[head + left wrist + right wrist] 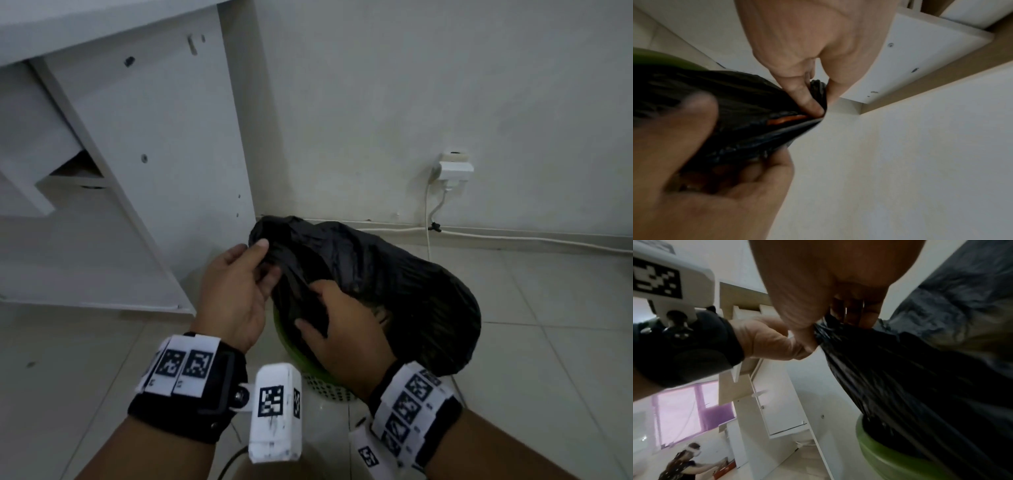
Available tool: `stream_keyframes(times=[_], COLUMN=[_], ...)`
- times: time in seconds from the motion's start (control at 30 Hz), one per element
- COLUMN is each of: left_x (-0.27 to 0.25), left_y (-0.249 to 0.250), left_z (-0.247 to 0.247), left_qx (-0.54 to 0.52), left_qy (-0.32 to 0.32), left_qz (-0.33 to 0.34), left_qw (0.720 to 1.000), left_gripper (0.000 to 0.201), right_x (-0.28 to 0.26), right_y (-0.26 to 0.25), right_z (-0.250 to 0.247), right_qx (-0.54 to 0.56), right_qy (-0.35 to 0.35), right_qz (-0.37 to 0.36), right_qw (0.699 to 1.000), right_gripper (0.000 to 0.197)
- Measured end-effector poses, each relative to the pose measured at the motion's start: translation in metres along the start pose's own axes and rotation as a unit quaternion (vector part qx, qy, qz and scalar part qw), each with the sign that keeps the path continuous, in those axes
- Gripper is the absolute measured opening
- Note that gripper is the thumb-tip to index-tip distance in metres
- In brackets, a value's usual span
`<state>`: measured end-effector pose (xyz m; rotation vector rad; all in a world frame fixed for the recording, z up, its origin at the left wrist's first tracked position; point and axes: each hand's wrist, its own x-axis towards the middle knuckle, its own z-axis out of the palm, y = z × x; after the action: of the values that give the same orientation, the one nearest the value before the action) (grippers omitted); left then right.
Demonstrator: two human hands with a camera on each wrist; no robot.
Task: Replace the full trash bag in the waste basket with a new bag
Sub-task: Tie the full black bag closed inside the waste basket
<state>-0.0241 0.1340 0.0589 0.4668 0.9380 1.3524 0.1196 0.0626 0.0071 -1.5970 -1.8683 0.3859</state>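
From the head view, the black trash bag (376,284) sits in the green waste basket (291,349) on the tiled floor (548,342), close to the wall (411,102) and beside the white cabinet panel (154,154), its far side draped over the rim. The left hand (236,291) has the bag's gathered top corner pinched between thumb and curled fingers, while the right hand (342,329) curls round a fold of plastic nearer the basket's near rim. Over to the left wrist view: the bag (735,110) is stretched taut between the two hands, the right hand (803,53) nipping the bunched edge between thumb and forefinger, the left hand's fingers (764,170) curled under the film; it is blurred here, so I can't tell just how many fingers are engaged. A sliver of green rim (663,58) shows at the left edge. Right wrist view now: the right hand (838,296) grips the neck of the bag (920,386), fingers pressed together on the plastic, the left hand (774,340) clamped right beside it, and the basket rim (879,459) below with the bag's body down inside it. This looks like the gathering step, closing the full bag's mouth before removal. Next comes a firm upward lift with both grips kept tight, so the bag clears the rim without tipping the basket.
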Motion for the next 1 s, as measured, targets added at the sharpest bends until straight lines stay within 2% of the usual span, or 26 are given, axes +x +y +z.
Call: stream_keyframes(times=[0.03, 0.1, 0.13, 0.17, 0.2, 0.23, 0.3, 0.33, 0.37, 0.4, 0.43, 0.5, 0.57, 0.67, 0.7, 0.73, 0.83, 0.9, 0.97, 1.0], left_x=[-0.002, -0.007, -0.009, -0.010, -0.012, -0.013, -0.014, -0.013, -0.012, -0.010, -0.008, -0.005, -0.003, -0.007, -0.009, -0.010, -0.010, -0.011, -0.011, -0.012], left_y=[0.000, -0.001, -0.002, -0.004, -0.006, -0.008, -0.012, -0.014, -0.017, -0.021, -0.024, -0.026, -0.026, -0.018, -0.013, -0.009, -0.001, 0.000, 0.000, 0.001], left_z=[0.000, -0.001, -0.003, -0.006, -0.009, -0.012, -0.013, -0.011, -0.008, -0.006, -0.004, -0.001, 0.001, 0.006, 0.007, 0.008, 0.011, 0.013, 0.015, 0.016], left_qx=[-0.007, 0.044, 0.112, 0.207, 0.317, 0.416, 0.547, 0.585, 0.613, 0.631, 0.641, 0.648, 0.643, 0.603, 0.590, 0.585, 0.596, 0.593, 0.581, 0.580], left_qy=[-0.004, -0.011, -0.009, 0.001, 0.012, 0.009, -0.072, -0.135, -0.192, -0.234, -0.262, -0.284, -0.281, -0.230, -0.200, -0.173, -0.139, -0.130, -0.118, -0.109], left_qz=[0.018, 0.055, 0.086, 0.136, 0.207, 0.294, 0.452, 0.486, 0.490, 0.481, 0.471, 0.449, 0.434, 0.424, 0.425, 0.427, 0.423, 0.412, 0.398, 0.391], left_qw=[1.000, 0.997, 0.990, 0.969, 0.926, 0.861, 0.701, 0.636, 0.590, 0.561, 0.546, 0.546, 0.565, 0.635, 0.657, 0.667, 0.668, 0.680, 0.701, 0.707], left_gripper=[0.040, 0.045, 0.045, 0.047, 0.049, 0.051, 0.049, 0.048, 0.046, 0.042, 0.037, 0.029, 0.026, 0.024, 0.024, 0.025, 0.027, 0.028, 0.031, 0.031], right_x=[-0.002, -0.002, -0.001, 0.002, 0.005, 0.008, 0.013, 0.016, 0.018, 0.021, 0.024, 0.027, 0.026, 0.017, 0.013, 0.009, -0.003, -0.010, -0.016, -0.016], right_y=[0.006, 0.018, 0.023, 0.027, 0.030, 0.029, 0.024, 0.020, 0.016, 0.013, 0.013, 0.014, 0.021, 0.037, 0.045, 0.051, 0.053, 0.042, 0.034, 0.036], right_z=[0.001, -0.003, -0.009, -0.015, -0.023, -0.032, -0.049, -0.056, -0.062, -0.067, -0.070, -0.077, -0.079, -0.076, -0.075, -0.073, -0.070, -0.067, -0.060, -0.056], right_qx=[0.022, 0.063, 0.093, 0.123, 0.151, 0.171, 0.189, 0.172, 0.137, 0.099, 0.069, 0.021, -0.062, -0.129, -0.114, -0.078, 0.066, 0.159, 0.119, 0.063], right_qy=[0.009, 0.023, 0.018, 0.009, -0.002, -0.013, -0.037, -0.048, -0.059, -0.067, -0.068, -0.054, -0.020, -0.007, -0.014, -0.023, -0.023, -0.049, -0.065, -0.053], right_qz=[0.023, 0.073, 0.100, 0.122, 0.136, 0.143, 0.116, 0.085, 0.048, 0.011, -0.017, -0.047, -0.061, -0.007, 0.023, 0.051, 0.093, 0.074, 0.042, 0.027], right_qw=[0.999, 0.995, 0.990, 0.985, 0.979, 0.975, 0.974, 0.980, 0.988, 0.993, 0.995, 0.997, 0.996, 0.992, 0.993, 0.995, 0.993, 0.983, 0.990, 0.996], right_gripper=[0.031, 0.008, 0.002, 0.006, 0.009, 0.012, 0.010, 0.008, 0.007, 0.007, 0.007, 0.004, 0.011, 0.002, 0.004, 0.007, 0.003, 0.026, 0.044, 0.042])
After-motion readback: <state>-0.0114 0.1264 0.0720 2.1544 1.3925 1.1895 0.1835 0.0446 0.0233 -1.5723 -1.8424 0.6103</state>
